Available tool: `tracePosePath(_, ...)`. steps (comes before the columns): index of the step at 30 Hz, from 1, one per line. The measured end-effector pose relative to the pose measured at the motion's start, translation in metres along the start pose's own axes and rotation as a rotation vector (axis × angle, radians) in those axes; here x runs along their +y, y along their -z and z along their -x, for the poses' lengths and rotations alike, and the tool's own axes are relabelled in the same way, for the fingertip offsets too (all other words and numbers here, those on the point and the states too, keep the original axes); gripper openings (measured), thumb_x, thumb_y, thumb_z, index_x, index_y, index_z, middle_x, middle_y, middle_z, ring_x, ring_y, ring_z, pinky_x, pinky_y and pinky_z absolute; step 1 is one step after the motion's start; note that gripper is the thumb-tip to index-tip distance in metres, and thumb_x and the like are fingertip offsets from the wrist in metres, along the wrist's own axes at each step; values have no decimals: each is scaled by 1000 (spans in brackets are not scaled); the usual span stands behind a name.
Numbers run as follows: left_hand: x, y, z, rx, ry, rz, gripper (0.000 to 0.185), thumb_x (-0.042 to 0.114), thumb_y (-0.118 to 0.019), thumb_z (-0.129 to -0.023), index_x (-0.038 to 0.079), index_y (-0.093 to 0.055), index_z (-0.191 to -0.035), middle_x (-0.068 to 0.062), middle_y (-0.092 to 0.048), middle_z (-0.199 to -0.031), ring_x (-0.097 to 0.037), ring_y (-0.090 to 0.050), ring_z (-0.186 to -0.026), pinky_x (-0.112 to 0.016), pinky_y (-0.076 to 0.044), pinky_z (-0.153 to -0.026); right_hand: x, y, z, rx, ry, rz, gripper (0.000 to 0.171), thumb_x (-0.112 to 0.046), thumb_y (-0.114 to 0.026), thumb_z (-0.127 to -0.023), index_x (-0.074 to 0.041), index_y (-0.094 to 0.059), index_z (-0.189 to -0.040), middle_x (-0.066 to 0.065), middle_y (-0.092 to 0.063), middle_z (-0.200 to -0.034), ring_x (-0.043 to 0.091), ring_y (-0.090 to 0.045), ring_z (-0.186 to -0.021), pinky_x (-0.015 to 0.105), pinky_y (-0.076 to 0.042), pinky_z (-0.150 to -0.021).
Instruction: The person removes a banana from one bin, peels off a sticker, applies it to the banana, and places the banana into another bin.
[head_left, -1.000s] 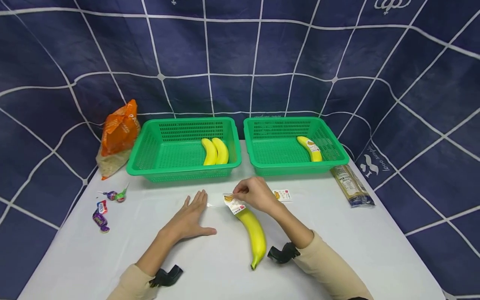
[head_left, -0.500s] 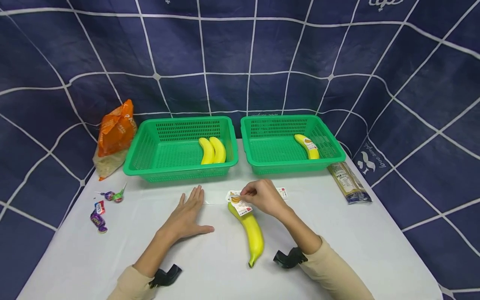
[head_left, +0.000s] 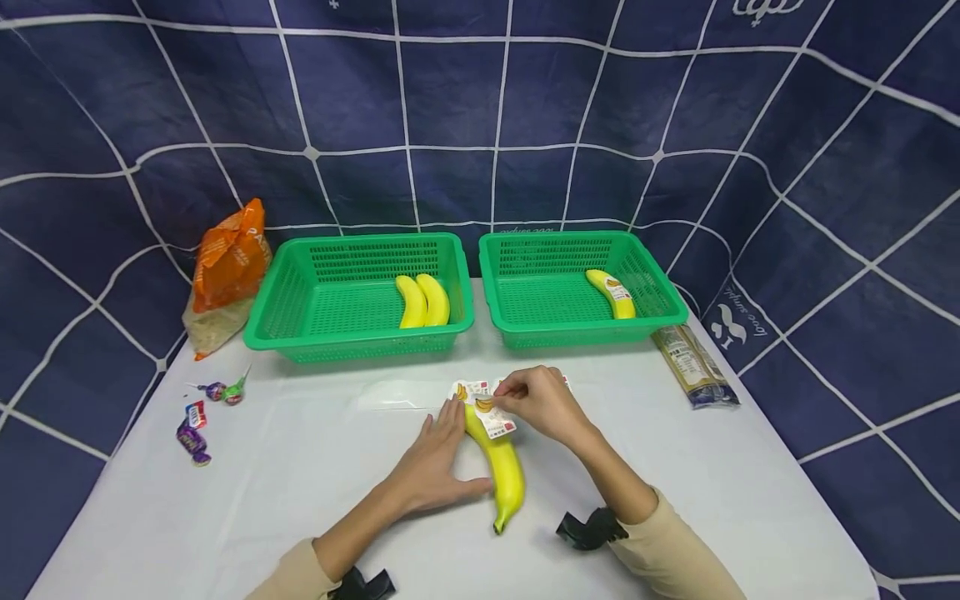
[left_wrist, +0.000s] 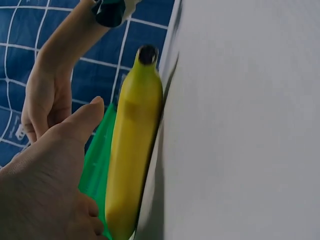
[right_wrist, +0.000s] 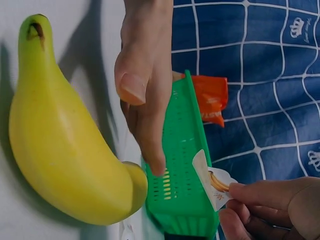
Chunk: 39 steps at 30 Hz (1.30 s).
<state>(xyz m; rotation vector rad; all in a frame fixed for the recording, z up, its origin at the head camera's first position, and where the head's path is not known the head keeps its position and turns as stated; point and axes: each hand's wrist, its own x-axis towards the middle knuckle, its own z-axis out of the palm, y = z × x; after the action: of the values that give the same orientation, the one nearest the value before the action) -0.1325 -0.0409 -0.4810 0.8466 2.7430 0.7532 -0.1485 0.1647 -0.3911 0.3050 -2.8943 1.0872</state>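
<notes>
- A white table (head_left: 300, 492) carries everything.
- Two green baskets (head_left: 360, 333) (head_left: 581, 329) sit side by side at its far edge.
- A banana (head_left: 501, 467) lies near the front.
- An orange bag (head_left: 225, 275) and candies (head_left: 197, 417) lie on the left.
- A packet (head_left: 693, 367) lies on the right.

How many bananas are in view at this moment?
4: one on the table between both hands, two side by side in the left basket, one in the right basket. None seem hidden.

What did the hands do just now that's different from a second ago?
The left hand slid right across the table and now rests against the banana. The right hand kept pinching the sticker over the banana's top end. Both green baskets and their bananas stayed put.
</notes>
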Motion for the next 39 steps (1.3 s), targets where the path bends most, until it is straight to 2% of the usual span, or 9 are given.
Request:
tracePosePath(6,5,-9,-6,-14,-15,39,122,80,-57,-73,6,-9,-156,-12,1,-165,-22,0,-153,-52,-14,-123,7,-1,6,-9,-38,-60,8,-20,-80,-80,-14,-76,-77,-5,-71,-69,3,-61,-60,19,-50,-57)
tracePosePath(12,2,-13,-11,24,-35,23,124,81,-59,-72,4,-10,-156,-14,-2,-165,-25,-3,-153,-52,-16,-123,15,-6,10,-32,-85,-134,9,-17,-80,-79,-9,-76,-78,-1,-72,-70,5,-61,-60,20,-50,-56)
tracePosePath(16,1,-12,-14,4,-30,39,128,82,-60,-70,3,-8,-156,-15,0,-165,-25,-3,-153,-51,-16,-123,21,-10,13,-24,-116,-137,9,-17,-80,-78,-9,-76,-77,0,-71,-69,6,-61,-59,21,-50,-55)
tracePosePath(23,-2,-8,-19,-52,-69,60,127,77,-64,-71,4,-6,-156,-12,1,-165,-23,-1,-153,-49,-12,-124,28,-18,17,-23,-126,-159,9,-17,-81,-77,-9,-76,-77,0,-72,-70,6,-63,-59,21,-51,-54)
tracePosePath(29,-4,-7,-21,-64,-73,79,127,76,-65,-70,3,-7,-156,-11,1,-165,-22,1,-153,-49,-11,-124,29,-22,18,-3,-138,-161,11,-18,-83,-76,-9,-75,-76,0,-72,-69,6,-64,-58,22,-53,-53)
tracePosePath(39,-6,-6,-22,-86,-75,92,127,76,-65,-70,2,-8,-156,-9,2,-165,-20,1,-153,-47,-11,-125,30,-27,17,-15,-195,-140,9,-15,-83,-76,-10,-76,-75,-1,-72,-66,8,-63,-56,22,-49,-50)
